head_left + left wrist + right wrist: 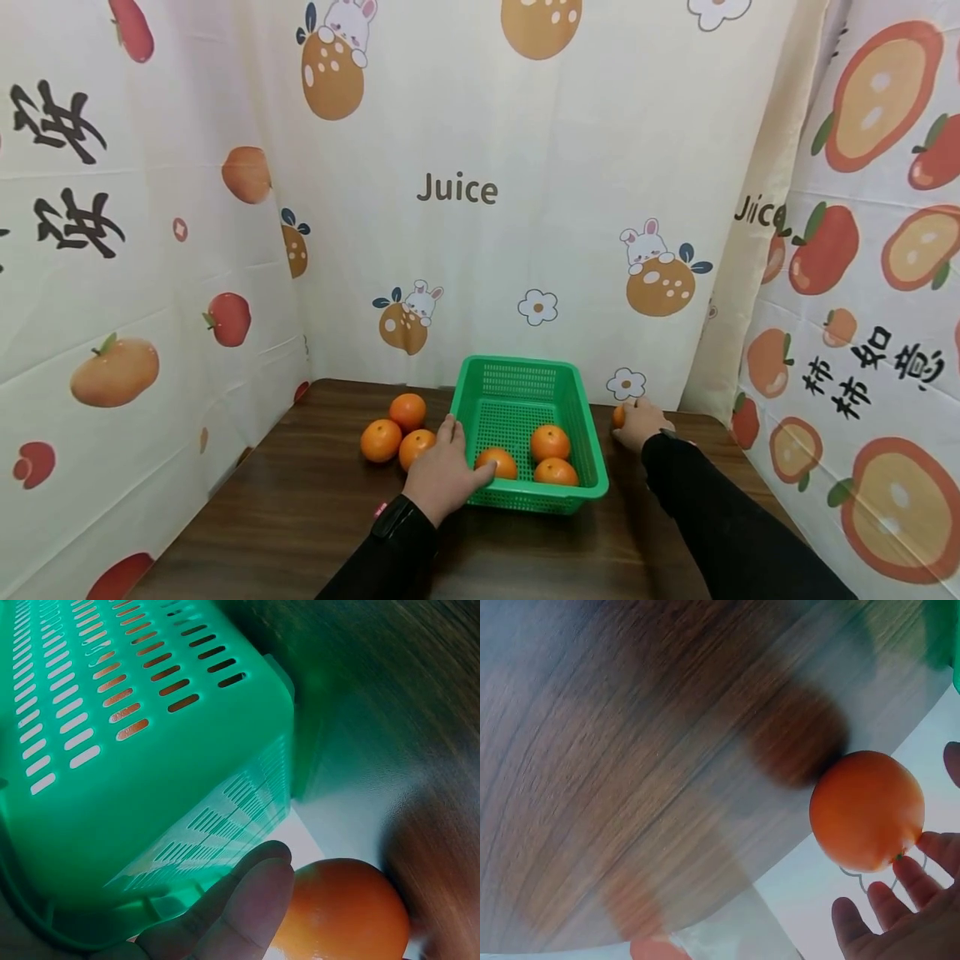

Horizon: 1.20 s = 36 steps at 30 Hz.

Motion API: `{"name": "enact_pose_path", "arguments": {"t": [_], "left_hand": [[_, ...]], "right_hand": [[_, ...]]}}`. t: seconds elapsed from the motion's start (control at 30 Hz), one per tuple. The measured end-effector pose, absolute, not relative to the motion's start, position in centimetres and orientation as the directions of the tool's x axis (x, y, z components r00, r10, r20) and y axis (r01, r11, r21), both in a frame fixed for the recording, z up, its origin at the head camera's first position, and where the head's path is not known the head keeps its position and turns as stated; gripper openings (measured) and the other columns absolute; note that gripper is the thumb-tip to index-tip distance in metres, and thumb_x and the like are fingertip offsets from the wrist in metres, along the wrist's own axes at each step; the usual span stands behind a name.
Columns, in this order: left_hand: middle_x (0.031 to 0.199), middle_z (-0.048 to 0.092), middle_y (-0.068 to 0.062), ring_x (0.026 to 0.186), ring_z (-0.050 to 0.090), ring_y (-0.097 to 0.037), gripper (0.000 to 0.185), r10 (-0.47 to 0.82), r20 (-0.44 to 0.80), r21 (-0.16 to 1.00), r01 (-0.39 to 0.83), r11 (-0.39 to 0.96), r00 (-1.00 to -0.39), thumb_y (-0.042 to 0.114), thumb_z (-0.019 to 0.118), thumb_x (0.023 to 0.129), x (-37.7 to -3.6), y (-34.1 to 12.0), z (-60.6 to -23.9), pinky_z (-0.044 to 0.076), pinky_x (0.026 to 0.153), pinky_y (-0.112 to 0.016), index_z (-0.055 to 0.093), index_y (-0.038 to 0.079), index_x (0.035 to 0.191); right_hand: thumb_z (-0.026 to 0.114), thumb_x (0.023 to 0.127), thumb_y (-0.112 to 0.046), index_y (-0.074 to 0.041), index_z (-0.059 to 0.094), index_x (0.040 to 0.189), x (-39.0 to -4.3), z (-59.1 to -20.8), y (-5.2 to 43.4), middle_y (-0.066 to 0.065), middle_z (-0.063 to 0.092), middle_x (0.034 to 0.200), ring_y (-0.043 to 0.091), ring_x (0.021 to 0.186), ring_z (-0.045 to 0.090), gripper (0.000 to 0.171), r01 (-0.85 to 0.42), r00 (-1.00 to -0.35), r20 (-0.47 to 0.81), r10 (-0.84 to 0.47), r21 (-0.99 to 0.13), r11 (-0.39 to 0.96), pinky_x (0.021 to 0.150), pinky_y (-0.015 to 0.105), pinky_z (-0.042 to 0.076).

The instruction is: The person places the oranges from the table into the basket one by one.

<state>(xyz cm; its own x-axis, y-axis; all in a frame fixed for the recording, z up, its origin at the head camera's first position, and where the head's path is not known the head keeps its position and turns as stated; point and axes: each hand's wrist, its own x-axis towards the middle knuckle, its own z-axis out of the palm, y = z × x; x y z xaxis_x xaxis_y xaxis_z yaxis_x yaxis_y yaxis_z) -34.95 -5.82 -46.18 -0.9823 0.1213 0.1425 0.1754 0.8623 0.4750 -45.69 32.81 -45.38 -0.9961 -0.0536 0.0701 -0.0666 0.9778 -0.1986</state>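
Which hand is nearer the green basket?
Left. The left hand rests on the green basket's left rim; the right hand is off its right side, at a lone orange.

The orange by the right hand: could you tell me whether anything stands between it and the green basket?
Nothing visible does. The orange lies on the bare table just right of the green basket, with the right hand at it. Only the basket's own wall rises between them.

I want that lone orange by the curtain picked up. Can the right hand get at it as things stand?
Probably yes: the right hand is already at the orange, fingertips touching it, with nothing between them.
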Motion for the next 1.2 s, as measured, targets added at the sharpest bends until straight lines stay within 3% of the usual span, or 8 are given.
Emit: {"name": "enact_pose_path", "arguments": {"t": [0.27,0.5,0.6,0.73,0.9,1.03,1.2], "left_hand": [[0.176,0.026,-0.019,0.053,0.050,-0.019,0.100,0.133,0.144,0.487,0.187,0.853,-0.981,0.067,0.059,0.094,-34.9,-5.7,-46.3,0.040,0.051,-0.033,0.036,0.000,0.164],[0.176,0.026,-0.016,0.054,0.051,-0.018,0.099,0.126,0.145,0.472,0.180,0.863,-0.981,0.068,0.058,0.094,-35.2,-5.6,-46.2,0.042,0.053,-0.033,0.036,0.002,0.165],[0.176,0.026,-0.017,0.054,0.050,-0.018,0.099,0.126,0.148,0.474,0.182,0.861,-0.981,0.068,0.058,0.094,-35.2,-5.7,-46.0,0.041,0.052,-0.032,0.037,0.001,0.164],[0.176,0.025,-0.017,0.052,0.049,-0.019,0.098,0.125,0.137,0.477,0.176,0.861,-0.983,0.067,0.058,0.095,-35.0,-5.8,-46.1,0.039,0.051,-0.032,0.037,0.002,0.165],[0.176,0.026,-0.017,0.051,0.049,-0.020,0.098,0.122,0.142,0.486,0.176,0.856,-0.982,0.067,0.059,0.094,-34.9,-5.6,-46.3,0.039,0.051,-0.033,0.037,0.001,0.164],[0.176,0.025,-0.017,0.052,0.050,-0.020,0.099,0.116,0.134,0.491,0.167,0.855,-0.984,0.069,0.059,0.094,-35.0,-5.6,-46.5,0.041,0.052,-0.034,0.037,0.002,0.165],[0.176,0.026,-0.017,0.054,0.051,-0.021,0.100,0.116,0.140,0.481,0.170,0.860,-0.983,0.069,0.059,0.095,-35.2,-5.8,-46.6,0.043,0.055,-0.035,0.037,0.002,0.164]], "right_hand": [[0.074,0.095,-0.022,0.005,0.055,0.145,-46.0,-46.2,32.9,0.035,0.051,0.143,0.057,0.126,0.053,0.060,-0.085,-0.995,0.064,-0.072,-0.220,0.972,0.091,0.073,0.051],[0.071,0.096,-0.017,0.008,0.054,0.145,-45.2,-45.5,33.1,0.036,0.053,0.139,0.059,0.115,0.056,0.058,-0.108,-0.994,0.053,-0.099,-0.197,0.974,0.088,0.065,0.054],[0.075,0.093,-0.017,0.006,0.060,0.139,-44.8,-45.8,32.9,0.036,0.054,0.133,0.057,0.106,0.057,0.053,-0.131,-0.991,0.063,-0.120,-0.210,0.969,0.084,0.063,0.055],[0.085,0.084,-0.019,-0.002,0.068,0.121,-44.5,-47.0,32.8,0.029,0.050,0.115,0.045,0.088,0.058,0.044,-0.151,-0.988,0.058,-0.141,-0.248,0.957,0.072,0.054,0.052],[0.089,0.078,-0.019,-0.009,0.066,0.103,-43.4,-48.0,33.1,0.020,0.050,0.101,0.032,0.079,0.056,0.036,-0.133,-0.991,0.063,-0.121,-0.275,0.952,0.067,0.045,0.047],[0.089,0.077,-0.017,-0.009,0.066,0.100,-42.0,-47.7,32.8,0.016,0.058,0.095,0.028,0.080,0.056,0.034,-0.157,-0.986,0.094,-0.136,-0.288,0.945,0.067,0.044,0.047],[0.088,0.079,-0.016,-0.005,0.068,0.109,-40.1,-46.6,31.7,0.017,0.057,0.097,0.029,0.080,0.056,0.038,-0.145,-0.988,0.095,-0.122,-0.306,0.941,0.068,0.044,0.049]]}}
